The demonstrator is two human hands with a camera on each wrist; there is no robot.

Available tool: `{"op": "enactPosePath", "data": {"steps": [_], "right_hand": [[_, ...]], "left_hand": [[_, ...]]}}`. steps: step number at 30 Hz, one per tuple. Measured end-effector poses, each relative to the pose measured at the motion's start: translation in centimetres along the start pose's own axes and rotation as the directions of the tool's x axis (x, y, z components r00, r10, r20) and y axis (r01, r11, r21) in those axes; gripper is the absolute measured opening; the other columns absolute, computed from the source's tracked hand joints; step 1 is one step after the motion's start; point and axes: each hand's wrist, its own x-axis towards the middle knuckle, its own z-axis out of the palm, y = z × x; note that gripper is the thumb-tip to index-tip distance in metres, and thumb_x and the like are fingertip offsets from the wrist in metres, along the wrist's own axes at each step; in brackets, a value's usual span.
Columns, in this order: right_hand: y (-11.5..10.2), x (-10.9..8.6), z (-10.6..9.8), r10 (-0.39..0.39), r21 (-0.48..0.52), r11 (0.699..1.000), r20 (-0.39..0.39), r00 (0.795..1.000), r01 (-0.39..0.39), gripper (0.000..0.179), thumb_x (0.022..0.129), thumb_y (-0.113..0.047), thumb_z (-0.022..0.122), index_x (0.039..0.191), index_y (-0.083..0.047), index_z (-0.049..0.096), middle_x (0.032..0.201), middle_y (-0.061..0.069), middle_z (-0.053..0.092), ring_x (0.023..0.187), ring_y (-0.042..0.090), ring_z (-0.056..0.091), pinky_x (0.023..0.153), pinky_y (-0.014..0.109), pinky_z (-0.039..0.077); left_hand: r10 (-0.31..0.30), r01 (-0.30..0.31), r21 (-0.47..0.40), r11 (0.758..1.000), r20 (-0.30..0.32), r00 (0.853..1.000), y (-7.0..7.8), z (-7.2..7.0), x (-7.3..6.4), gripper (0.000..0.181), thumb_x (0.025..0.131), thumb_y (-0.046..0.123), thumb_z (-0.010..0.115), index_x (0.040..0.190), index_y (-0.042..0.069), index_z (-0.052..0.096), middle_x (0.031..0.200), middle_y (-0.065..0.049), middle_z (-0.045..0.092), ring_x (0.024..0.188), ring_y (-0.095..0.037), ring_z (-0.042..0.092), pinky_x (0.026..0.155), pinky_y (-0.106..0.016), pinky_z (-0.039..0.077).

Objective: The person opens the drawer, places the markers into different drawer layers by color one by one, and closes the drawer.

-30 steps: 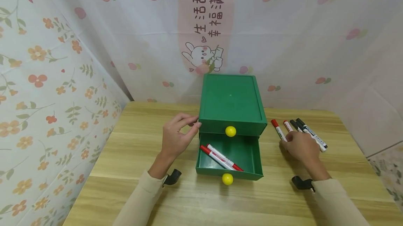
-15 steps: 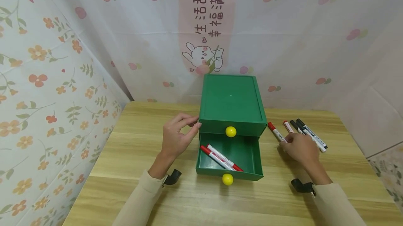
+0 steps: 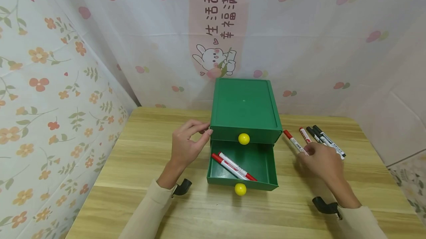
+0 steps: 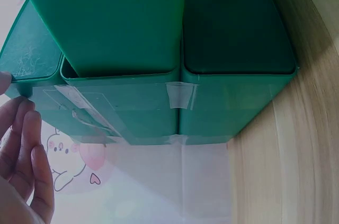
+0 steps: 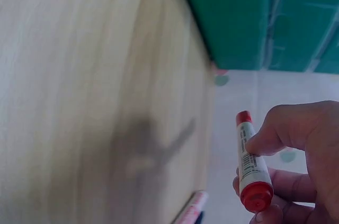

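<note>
A green drawer cabinet (image 3: 244, 102) stands at the back of the table. Its middle drawer (image 3: 259, 161) is pulled out, with two red-and-white markers (image 3: 229, 167) lying crossed inside. My left hand (image 3: 188, 142) holds the cabinet's front left corner, thumb and forefinger at its edge; in the left wrist view the other fingers (image 4: 24, 150) lie beside the wall. To the right, my right hand (image 3: 323, 161) pinches a red-capped white marker (image 5: 249, 160) between thumb and fingers. The marker is raised off the tabletop, its shadow falling on the wood in the right wrist view.
Beyond my right hand lie another red-capped marker (image 3: 304, 134) and black-capped markers (image 3: 327, 139) side by side. Yellow knobs (image 3: 244, 139) stick out from the drawer fronts. A patterned cloth (image 3: 159, 46) hangs behind the wooden table (image 3: 149, 120).
My right hand has drawn slightly back toward me and to the right with the red-capped marker, whose cap end earlier swung left. The left hand and the drawer have stayed put.
</note>
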Motion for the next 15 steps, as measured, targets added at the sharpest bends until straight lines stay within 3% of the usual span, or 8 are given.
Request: {"op": "enactPosePath", "data": {"steps": [5, 15], "right_hand": [[-1.3, -0.8, -1.3, -0.043, -0.02, 0.999, -0.058, 0.997, 0.042, 0.013, 0.087, -0.02, 0.078, 0.092, -0.008, 0.075, 0.07, -0.003, 0.061, 0.059, 0.02, 0.048, 0.044, 0.036, 0.034], [-3.4, -2.7, -4.5, -0.153, -0.07, 0.987, -0.118, 0.981, 0.145, 0.018, 0.082, -0.02, 0.081, 0.093, -0.007, 0.076, 0.074, -0.003, 0.061, 0.056, 0.015, 0.041, 0.045, 0.033, 0.029]], "left_hand": [[0.004, -0.004, 0.002, 1.0, 0.003, 1.0, -0.1, 0.0, 0.0, 0.021, 0.091, 0.0, 0.087, 0.111, -0.004, 0.085, 0.099, -0.011, 0.079, 0.081, -0.031, 0.077, 0.071, -0.04, 0.065], [0.005, -0.005, 0.004, 1.0, 0.003, 1.0, -0.2, 0.0, 0.0, 0.02, 0.091, 0.0, 0.086, 0.111, -0.004, 0.085, 0.1, -0.01, 0.079, 0.083, -0.025, 0.077, 0.071, -0.044, 0.066]]}}
